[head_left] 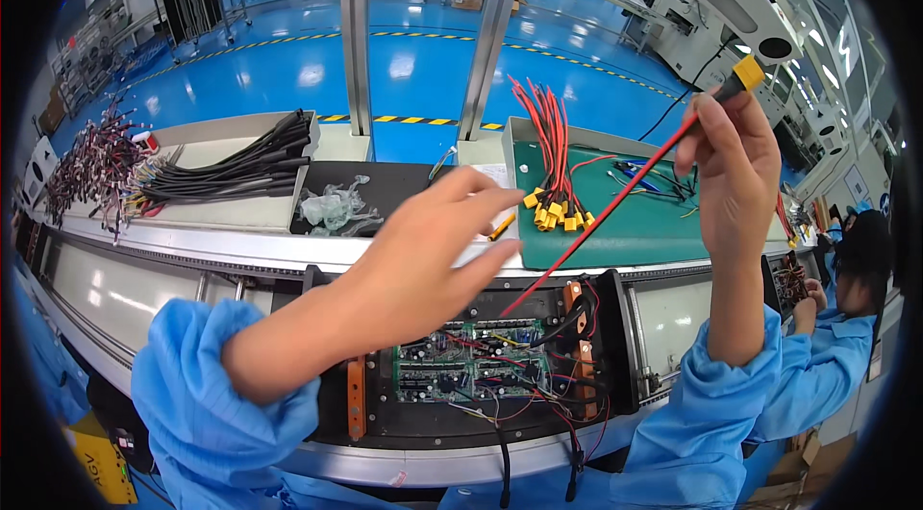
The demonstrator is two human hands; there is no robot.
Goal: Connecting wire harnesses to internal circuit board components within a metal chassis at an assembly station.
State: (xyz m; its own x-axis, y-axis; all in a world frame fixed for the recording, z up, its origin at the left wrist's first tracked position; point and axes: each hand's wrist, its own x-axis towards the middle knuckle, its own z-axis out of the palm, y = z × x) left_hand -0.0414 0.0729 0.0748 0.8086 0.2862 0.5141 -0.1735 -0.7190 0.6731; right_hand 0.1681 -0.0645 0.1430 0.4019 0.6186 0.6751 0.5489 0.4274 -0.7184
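Raised at the right, my right hand (735, 169) pinches a red and black cable (620, 199) just below its yellow connector (749, 74). The cable slants down to the left, its lower end over the circuit boards (471, 366). My left hand (428, 241) hovers left of the cable, fingers apart and holding nothing. Beneath it, the green boards lie in a black fixture (385, 419) with orange clamps (357, 399), wires running off their right side. Beyond the left fingertips, a bunch of similar red cables (548, 140) with yellow connectors lies on a green mat (625, 246).
At the far left are black sleeved cables (226, 169) in a tray and a heap of small wires (91, 169). Clear plastic bags (338, 205) lie on a black surface. Two metal posts (355, 39) rise behind the bench. Another person (836, 318) works at the right.
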